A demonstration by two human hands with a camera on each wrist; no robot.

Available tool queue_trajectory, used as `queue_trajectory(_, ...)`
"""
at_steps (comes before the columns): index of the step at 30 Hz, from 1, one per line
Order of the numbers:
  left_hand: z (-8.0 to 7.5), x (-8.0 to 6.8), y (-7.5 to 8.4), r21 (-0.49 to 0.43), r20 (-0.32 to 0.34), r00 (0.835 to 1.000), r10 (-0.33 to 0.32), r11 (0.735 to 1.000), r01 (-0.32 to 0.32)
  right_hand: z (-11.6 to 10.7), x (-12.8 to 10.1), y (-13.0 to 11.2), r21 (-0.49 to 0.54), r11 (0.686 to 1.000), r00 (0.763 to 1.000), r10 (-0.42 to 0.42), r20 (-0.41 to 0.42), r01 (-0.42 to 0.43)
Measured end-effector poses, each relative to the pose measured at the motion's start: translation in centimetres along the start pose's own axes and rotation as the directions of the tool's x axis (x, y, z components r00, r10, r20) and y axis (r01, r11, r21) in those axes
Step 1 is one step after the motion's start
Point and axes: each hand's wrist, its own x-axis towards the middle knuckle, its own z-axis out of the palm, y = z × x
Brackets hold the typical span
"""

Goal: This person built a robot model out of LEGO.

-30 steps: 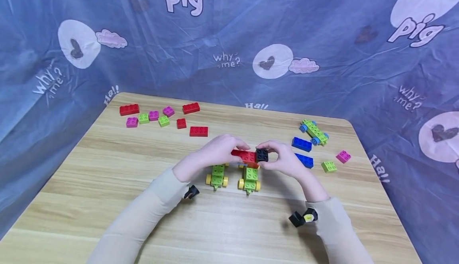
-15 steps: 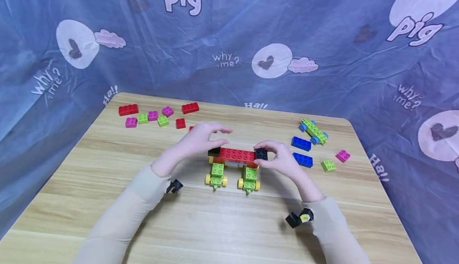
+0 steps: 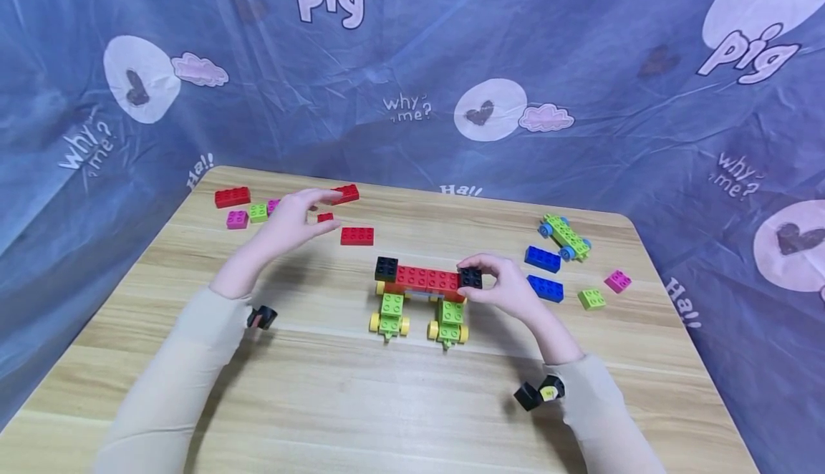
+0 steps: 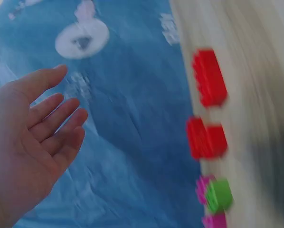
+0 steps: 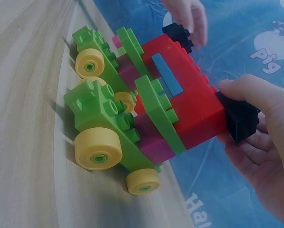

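A brick model (image 3: 422, 278) stands mid-table: a red body with a black brick (image 3: 387, 268) on its left end, set on two green wheeled bases (image 3: 389, 314) with yellow wheels. My right hand (image 3: 475, 276) pinches the black brick (image 3: 470, 278) at the model's right end, and the right wrist view shows the thumb (image 5: 256, 92) over that black brick (image 5: 239, 119). My left hand (image 3: 322, 209) hovers open and holds nothing, above loose red bricks (image 3: 325, 218) at the back left. Its bare palm (image 4: 33, 142) shows in the left wrist view, with red bricks (image 4: 209, 78) beyond.
Loose red, pink and green bricks (image 3: 258, 212) lie at the back left, and a red brick (image 3: 357, 235) lies nearer the middle. Two blue bricks (image 3: 542, 258), a green wheeled base (image 3: 565, 237), and a pink (image 3: 617, 281) and a green brick (image 3: 591, 298) lie on the right. Blue printed cloth surrounds the table.
My left hand let go of the model's left end and moved back and left to the loose bricks, uncovering the left black brick. My right hand kept its hold.
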Motion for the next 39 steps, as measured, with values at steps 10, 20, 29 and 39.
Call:
queue_trajectory(10, -1.1, -0.8, -5.0, 0.037, -0.036, 0.991, -0.127, 0.991, 0.129, 0.1, -0.1, 0.1, -0.003, 1.0, 1.0, 0.006, 0.002, -0.006)
queue_trajectory(20, -0.2, -0.2, -8.4, 0.015, -0.057, 0.977, -0.205, 0.978, 0.206, 0.1, -0.2, 0.3, 0.008, 1.0, 1.0, 0.005, 0.002, -0.006)
queue_trajectory(29, 0.7, 0.6, -9.9, 0.024, -0.067, 0.96, -0.272, 0.961, 0.274, 0.1, -0.1, 0.3, 0.014, 1.0, 1.0, 0.002, 0.0, -0.002)
queue_trajectory(39, 0.7, 1.1, -10.8, 0.046, 0.014, 0.963, -0.268, 0.962, 0.267, 0.2, -0.1, 0.4, 0.017, 1.0, 1.0, 0.004, -0.002, -0.004)
